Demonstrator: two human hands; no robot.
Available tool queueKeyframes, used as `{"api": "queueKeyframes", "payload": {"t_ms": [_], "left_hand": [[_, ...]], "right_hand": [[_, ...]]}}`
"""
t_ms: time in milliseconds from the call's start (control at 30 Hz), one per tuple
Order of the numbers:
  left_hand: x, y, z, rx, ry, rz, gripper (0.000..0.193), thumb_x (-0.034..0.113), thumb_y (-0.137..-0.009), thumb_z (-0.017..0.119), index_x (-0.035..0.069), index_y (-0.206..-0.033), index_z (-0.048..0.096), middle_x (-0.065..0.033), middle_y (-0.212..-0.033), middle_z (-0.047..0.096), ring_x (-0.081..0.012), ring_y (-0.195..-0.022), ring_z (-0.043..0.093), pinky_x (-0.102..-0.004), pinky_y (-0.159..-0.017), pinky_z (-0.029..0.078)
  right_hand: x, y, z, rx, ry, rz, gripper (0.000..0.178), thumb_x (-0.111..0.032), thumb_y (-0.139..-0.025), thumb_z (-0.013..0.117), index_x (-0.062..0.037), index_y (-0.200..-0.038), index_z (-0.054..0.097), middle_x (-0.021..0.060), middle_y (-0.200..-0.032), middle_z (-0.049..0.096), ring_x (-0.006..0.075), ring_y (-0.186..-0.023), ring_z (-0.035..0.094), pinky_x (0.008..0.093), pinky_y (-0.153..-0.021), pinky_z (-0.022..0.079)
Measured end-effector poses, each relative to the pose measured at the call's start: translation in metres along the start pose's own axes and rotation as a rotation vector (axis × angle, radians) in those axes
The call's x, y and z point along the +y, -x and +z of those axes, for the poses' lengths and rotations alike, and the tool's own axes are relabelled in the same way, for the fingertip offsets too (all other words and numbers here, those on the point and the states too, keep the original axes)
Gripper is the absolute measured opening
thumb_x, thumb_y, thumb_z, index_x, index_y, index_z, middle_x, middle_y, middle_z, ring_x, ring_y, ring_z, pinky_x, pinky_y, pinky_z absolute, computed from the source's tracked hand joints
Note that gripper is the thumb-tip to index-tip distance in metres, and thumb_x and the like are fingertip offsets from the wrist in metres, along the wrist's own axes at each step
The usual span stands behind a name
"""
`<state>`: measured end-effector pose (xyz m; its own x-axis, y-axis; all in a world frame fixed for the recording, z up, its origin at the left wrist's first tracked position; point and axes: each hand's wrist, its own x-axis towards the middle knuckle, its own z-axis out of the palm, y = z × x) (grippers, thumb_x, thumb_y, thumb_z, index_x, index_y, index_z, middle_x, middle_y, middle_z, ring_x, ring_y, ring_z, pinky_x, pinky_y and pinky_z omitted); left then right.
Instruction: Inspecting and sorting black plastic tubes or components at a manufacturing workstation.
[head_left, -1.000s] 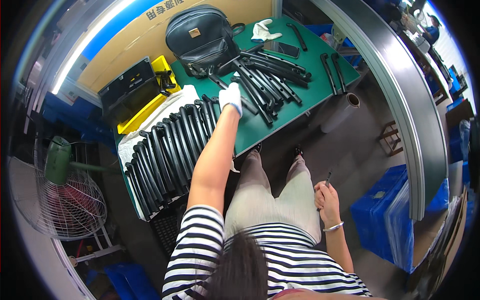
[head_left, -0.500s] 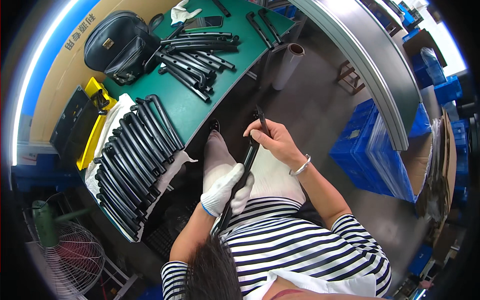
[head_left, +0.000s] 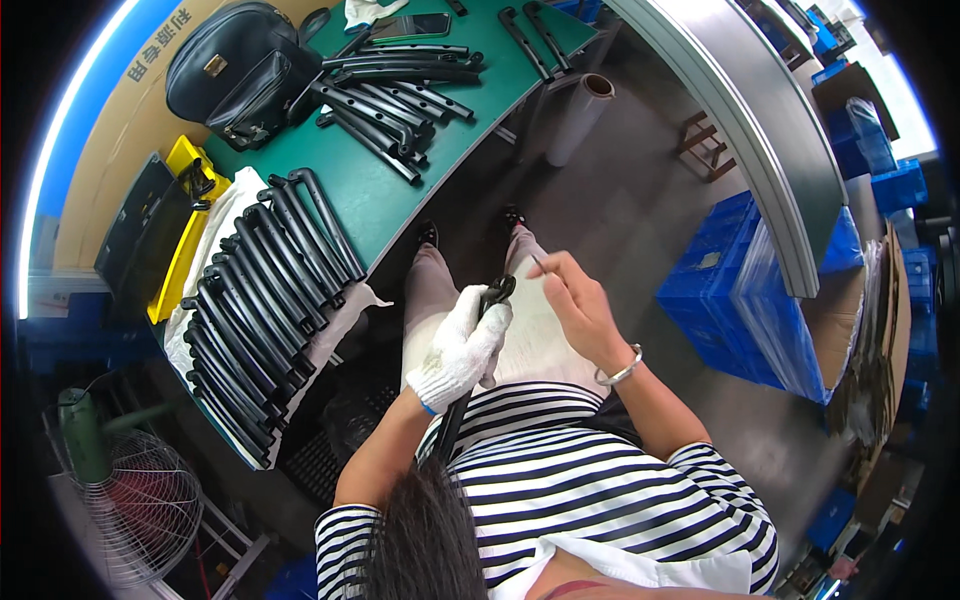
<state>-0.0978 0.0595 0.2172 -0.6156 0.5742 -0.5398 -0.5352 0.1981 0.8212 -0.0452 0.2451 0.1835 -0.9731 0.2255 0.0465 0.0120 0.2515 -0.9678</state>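
My left hand [head_left: 460, 350], in a white knit glove, is wrapped round a black tube [head_left: 455, 425] in front of my lap. The tube's ringed end sticks out past the glove's thumb, and its lower part runs back toward my striped shirt. Bare, with a bangle at the wrist, my right hand [head_left: 580, 310] is held just right of that end, not touching it. Its thumb and fingers are pinched on a small, thin dark thing that I cannot make out. A row of similar black tubes [head_left: 262, 290] lies on white cloth at the left.
The green table [head_left: 450, 165] carries more loose black tubes [head_left: 375, 115], a black backpack [head_left: 240, 80], a phone [head_left: 412, 28] and a yellow bin [head_left: 180, 265]. A wire-caged fan [head_left: 145, 500] stands lower left. Blue crates [head_left: 715, 290] and a metal-edged bench [head_left: 740, 90] are at the right.
The tube's ringed end has turned and come nearer my left glove. My right hand has moved off the tube to the right; the long dark piece it held upright no longer shows as such.
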Motion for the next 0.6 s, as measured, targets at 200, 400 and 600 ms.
{"api": "queueKeyframes", "payload": {"t_ms": [200, 400, 600], "left_hand": [[-0.0047, -0.0016, -0.0008, 0.082, -0.050, 0.016, 0.023, 0.025, -0.105, 0.052, 0.006, -0.119, 0.050, -0.0001, -0.071, 0.049, -0.0070, -0.044, 0.041, -0.0239, -0.040, 0.039], [-0.0069, -0.0018, -0.0033, 0.071, -0.131, -0.010, 0.036, 0.032, -0.104, 0.054, 0.005, -0.127, 0.046, -0.0034, -0.071, 0.053, -0.0107, -0.048, 0.052, -0.0271, -0.044, 0.046], [-0.0084, -0.0010, -0.0019, 0.083, -0.179, -0.004, 0.038, 0.034, -0.103, 0.053, 0.006, -0.128, 0.046, -0.0044, -0.070, 0.054, -0.0127, -0.047, 0.053, -0.0283, -0.044, 0.046]], "right_hand": [[-0.0020, 0.0086, -0.0117, 0.071, 0.465, -0.279, 0.014, -0.020, -0.091, 0.072, -0.0068, -0.093, 0.067, 0.0065, -0.072, 0.061, 0.0249, -0.061, 0.060, 0.0347, -0.056, 0.047], [-0.0068, 0.0071, -0.0073, 0.074, 0.486, -0.370, 0.013, -0.014, -0.087, 0.075, -0.0037, -0.089, 0.067, 0.0074, -0.068, 0.055, 0.0217, -0.056, 0.054, 0.0332, -0.053, 0.042], [-0.0111, 0.0059, -0.0095, 0.067, 0.515, -0.382, 0.014, -0.015, -0.086, 0.076, -0.0036, -0.089, 0.067, 0.0073, -0.067, 0.054, 0.0227, -0.056, 0.054, 0.0338, -0.052, 0.043]]}}
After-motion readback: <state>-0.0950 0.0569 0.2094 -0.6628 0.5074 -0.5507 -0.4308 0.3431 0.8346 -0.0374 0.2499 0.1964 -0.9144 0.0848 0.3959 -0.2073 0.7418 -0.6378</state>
